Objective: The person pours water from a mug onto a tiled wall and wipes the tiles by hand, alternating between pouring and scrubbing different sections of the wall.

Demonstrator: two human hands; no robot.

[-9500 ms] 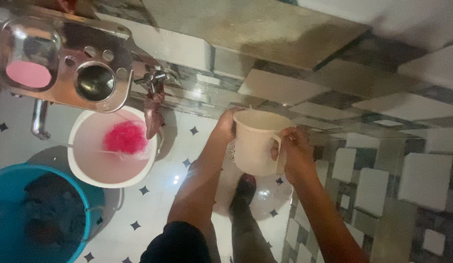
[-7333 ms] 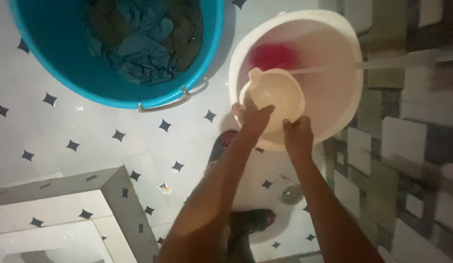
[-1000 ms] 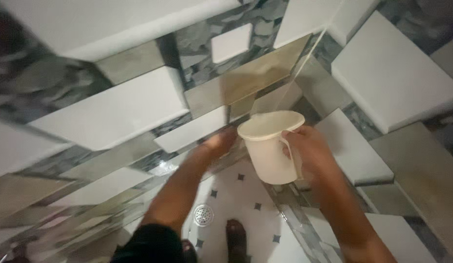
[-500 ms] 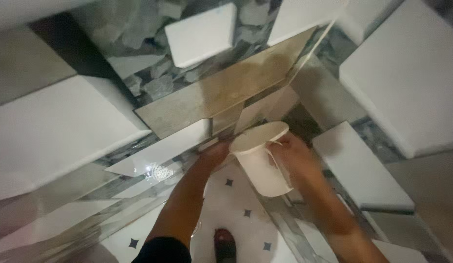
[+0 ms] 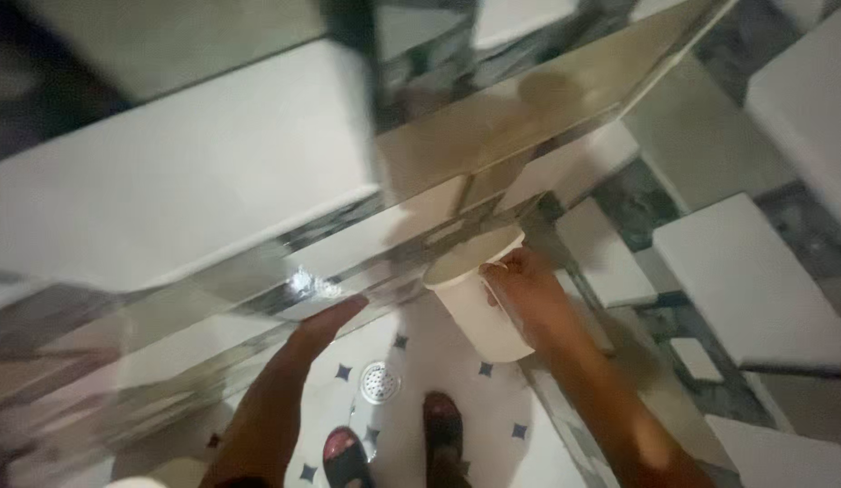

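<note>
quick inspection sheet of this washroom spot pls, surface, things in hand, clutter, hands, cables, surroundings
surface: white floor with small dark diamond marks, glossy as if wet.
things in hand: cream plastic mug, tilted toward the wall, contents not visible.
clutter: round metal floor drain; nothing else seen loose.
hands: right hand grips the mug at its handle side; left hand is open, palm against the tiled wall.
cables: nothing seen.
surroundings: wall of raised white, beige and grey marbled tiles, shiny; two feet in dark sandals on the floor; picture blurred at the left.
</note>
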